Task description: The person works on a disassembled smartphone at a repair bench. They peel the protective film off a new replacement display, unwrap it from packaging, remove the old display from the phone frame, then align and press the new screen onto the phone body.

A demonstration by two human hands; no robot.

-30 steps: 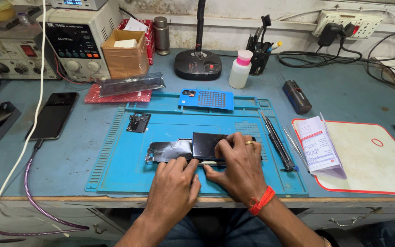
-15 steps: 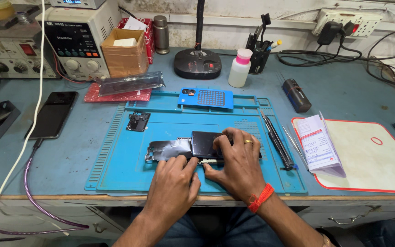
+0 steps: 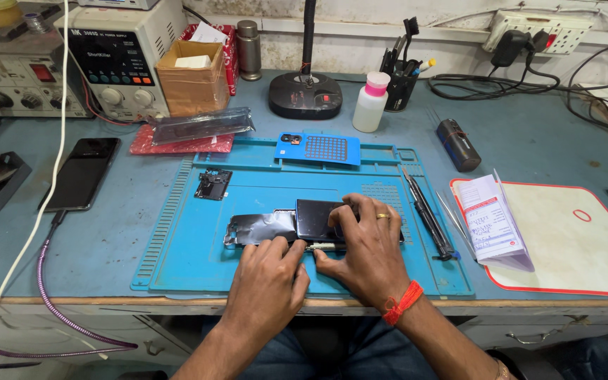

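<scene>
Blue silicone work mat, laid along the front edge of the blue-topped bench. Head view, one entry per item.

Opened phone: lies flat near the middle of the mat, dark panel to the right, shiny metal frame to the left.

Left hand: fingertips pressed on the phone's front edge, not closed around it.

Right hand: ring on one finger, orange band at the wrist; fingers spread over the phone's right half, thumb meeting the left fingertips at a small pale part on the lower edge. Hands touching, both bearing down on the phone.

Small dark component: toward the mat's back left corner.

Blue perforated plate: on the mat's back edge.

Screwdriver: along the mat's right side.

Folded paper: just beside the mat, on a white pad.

Black phone: left of the mat, cable attached.

White bottle with pink cap: toward the back edge of the bench.
</scene>
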